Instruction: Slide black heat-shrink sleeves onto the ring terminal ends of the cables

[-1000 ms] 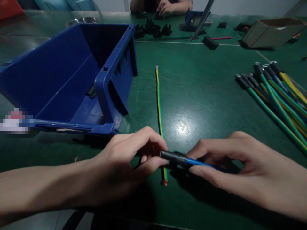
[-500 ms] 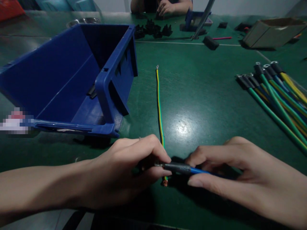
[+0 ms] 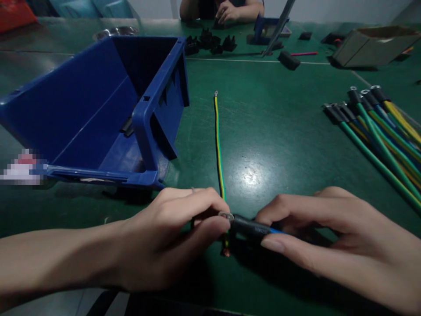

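Between my two hands lies a blue cable (image 3: pixel 276 231) with a black sleeve (image 3: pixel 250 225) and a metal ring terminal (image 3: pixel 226 216) at its left end. My left hand (image 3: pixel 184 232) pinches the terminal between thumb and forefinger. Thumb and fingers of my right hand (image 3: pixel 325 237) grip the cable where the sleeve meets the blue insulation; its far part is hidden by the hand. Beneath the terminal runs a yellow-green wire (image 3: pixel 217 140) flat on the table, a small lug at its far end and bare copper strands at its near end.
A blue bin (image 3: pixel 82 109) with a few black sleeves (image 3: pixel 126 126) stands at left. Several sleeved cables (image 3: pixel 378 131) lie at right. Farther back are black plastic parts (image 3: pixel 210 40), a cardboard box (image 3: pixel 375 46), a metal bowl (image 3: pixel 116 31) and another person's hand (image 3: pixel 227 11).
My left fingers have shifted onto the terminal, which now shows more fully. The sleeved end has tilted, and my right hand has moved slightly to the right.
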The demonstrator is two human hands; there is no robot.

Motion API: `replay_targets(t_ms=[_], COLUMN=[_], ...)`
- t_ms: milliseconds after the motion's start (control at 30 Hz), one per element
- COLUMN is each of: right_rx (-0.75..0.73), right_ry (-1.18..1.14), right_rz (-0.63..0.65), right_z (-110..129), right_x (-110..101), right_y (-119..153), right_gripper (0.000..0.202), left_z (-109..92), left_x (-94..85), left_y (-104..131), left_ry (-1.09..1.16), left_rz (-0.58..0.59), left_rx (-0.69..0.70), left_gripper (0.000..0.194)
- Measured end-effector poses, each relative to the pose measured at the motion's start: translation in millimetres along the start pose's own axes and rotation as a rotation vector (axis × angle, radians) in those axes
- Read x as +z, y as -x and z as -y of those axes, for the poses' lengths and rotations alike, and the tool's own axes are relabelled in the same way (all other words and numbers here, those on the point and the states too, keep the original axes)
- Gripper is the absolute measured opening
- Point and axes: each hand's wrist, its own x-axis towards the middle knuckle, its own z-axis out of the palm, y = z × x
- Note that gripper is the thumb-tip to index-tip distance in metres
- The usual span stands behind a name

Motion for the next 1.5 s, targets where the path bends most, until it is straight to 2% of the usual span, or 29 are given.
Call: replay_targets(t_ms=[133,300,533,600,733,900,1067,1233,1333,1500], right_rx=[-0.025,-0.047,0.019,0.008,-0.045,-0.053,-0.048,-0.13,-0.161,-0.196], right_ry=[0.019,0.036,-0.012,-0.011,0.037,0.065,0.06,0.078,0.106,0.139], right_rz=[-0.025,0.013,0.05,0.014,-0.141,-0.18,-0.099,-0.013,0.025,0.013], right_z=[7,13,15,14,19,22,8,5,8,7], right_x=[0,1,-3,-1,9,11,-3,-4,-1,1], right_y=[1,1,0,-1,-7,-12,-6,-6,-8,-8], right_gripper=[0.027,0.02,0.049,0.053,0.058,0.056,0.043,0.029,0.032,0.031], left_z=[2,-2,4,5,3,0,-1,-3,-2,0], left_x=[-3.0,-4.3,-4.2,-4.5,-5.4,-5.6,-5.3,-6.7,-7.0,-7.1], left_y=[-1,-3,-1,0,-2,-1,0,-2,-3,-4], left_ry=[0.028,0.053,0.082,0.074,0.069,0.029,0.016,0.013,0.018,0.046], left_rz=[0.127,0.161,0.139,0.131,0.125,0.123,0.139,0.157,0.187,0.208], left_rx=[0.015,-0.005,0.027,0.04,0.023,-0.039,-0.067,-0.07,-0.064,-0.077], left_gripper=[0.019,0.022,0.018,0.019,0.021,0.022,0.022,0.021,0.019,0.017])
